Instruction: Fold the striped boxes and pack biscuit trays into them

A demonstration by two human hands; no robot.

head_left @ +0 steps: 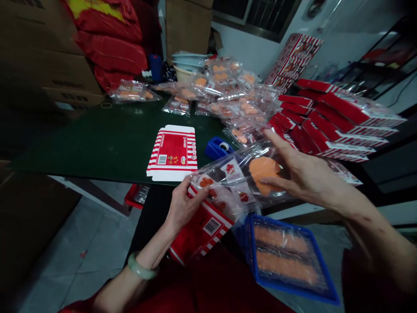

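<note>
My left hand (185,206) is closed around the upper end of a red-and-white striped cardboard box (195,232), which is tilted over my lap. Its thumb lies by the left end of a clear plastic packet (233,184). My right hand (302,171) grips the other end of this packet, thumb across its face and index finger along its far edge. Inside the packet show an orange flower-like piece and small printed sachets. The packet's near left end lies at the box's top; how far it sits inside, I cannot tell.
A flat striped carton (172,152) and a blue tape dispenser (219,148) lie on the green table (107,139). Behind them are piled packets (234,91). Red boxes (339,117) are stacked at right. A blue crate (295,282) of orange pieces stands below the table edge.
</note>
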